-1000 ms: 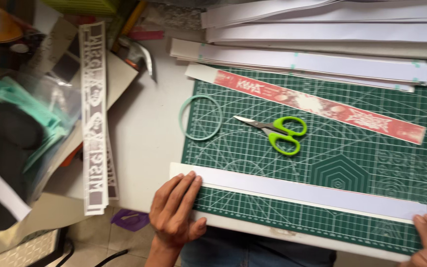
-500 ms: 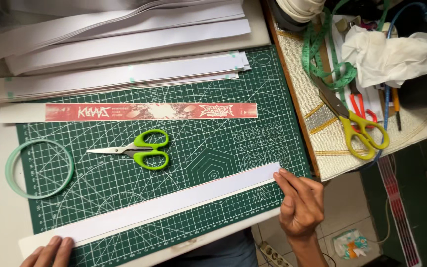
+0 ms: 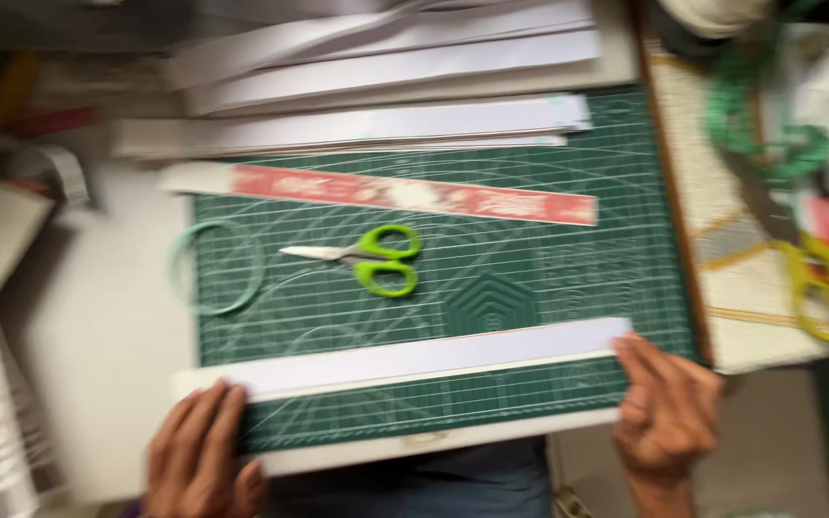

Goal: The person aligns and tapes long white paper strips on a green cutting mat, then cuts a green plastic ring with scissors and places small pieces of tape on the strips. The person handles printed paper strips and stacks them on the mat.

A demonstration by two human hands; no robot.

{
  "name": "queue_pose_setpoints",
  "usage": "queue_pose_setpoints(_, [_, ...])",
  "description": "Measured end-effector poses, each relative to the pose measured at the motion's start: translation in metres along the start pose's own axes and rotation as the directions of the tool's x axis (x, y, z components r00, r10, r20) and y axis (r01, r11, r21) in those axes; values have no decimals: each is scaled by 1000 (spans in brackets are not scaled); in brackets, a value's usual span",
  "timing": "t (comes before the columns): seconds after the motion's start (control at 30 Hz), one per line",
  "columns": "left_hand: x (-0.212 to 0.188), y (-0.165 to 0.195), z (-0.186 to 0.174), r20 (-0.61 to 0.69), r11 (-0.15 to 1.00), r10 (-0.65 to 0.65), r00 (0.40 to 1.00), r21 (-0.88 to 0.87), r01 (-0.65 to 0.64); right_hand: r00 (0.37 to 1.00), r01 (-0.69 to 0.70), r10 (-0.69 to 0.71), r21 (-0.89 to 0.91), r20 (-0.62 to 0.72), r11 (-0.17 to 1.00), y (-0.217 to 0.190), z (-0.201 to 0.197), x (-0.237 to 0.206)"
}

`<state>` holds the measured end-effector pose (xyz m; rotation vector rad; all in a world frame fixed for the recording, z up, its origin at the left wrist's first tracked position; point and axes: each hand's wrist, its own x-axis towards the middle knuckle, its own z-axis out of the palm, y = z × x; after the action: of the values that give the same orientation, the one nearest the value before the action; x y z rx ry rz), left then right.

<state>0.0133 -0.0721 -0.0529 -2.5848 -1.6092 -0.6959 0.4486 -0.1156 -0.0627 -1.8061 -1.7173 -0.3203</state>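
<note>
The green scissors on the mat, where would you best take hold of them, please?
Probably by the green loops, coming from the right: the scissors lie flat and closed on the mat, blades pointing left, handles right. The right hand is on that side, now at the end of the white strip.

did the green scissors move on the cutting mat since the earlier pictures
No. The green scissors lie where they did on the cutting mat, just below the red printed strip; only the camera swung.

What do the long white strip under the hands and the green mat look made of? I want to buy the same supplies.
The long white strip looks like matte paper or thin card: flat, straight-edged, no shine. The green mat seems to be a vinyl or rubbery cutting mat, dull dark green with printed pale grid lines. Motion blur leaves both uncertain.
</note>
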Motion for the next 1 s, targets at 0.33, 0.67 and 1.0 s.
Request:
queue_pose_setpoints(0.33, [34, 92, 27, -135, 969, 62, 989, -228, -91, 999, -5, 3, -59, -35, 998, 15, 9, -12])
queue_pose_setpoints(0.67, [44, 124, 51, 181, 961, 218, 959, -209, -179, 999, -1, -2, -73, -32, 997, 18, 9, -16])
queue_pose_setpoints(1.0, [44, 126, 57, 200, 966, 191, 961, -211, -148, 1000, -15, 15, -72, -8, 997, 25, 11, -21])
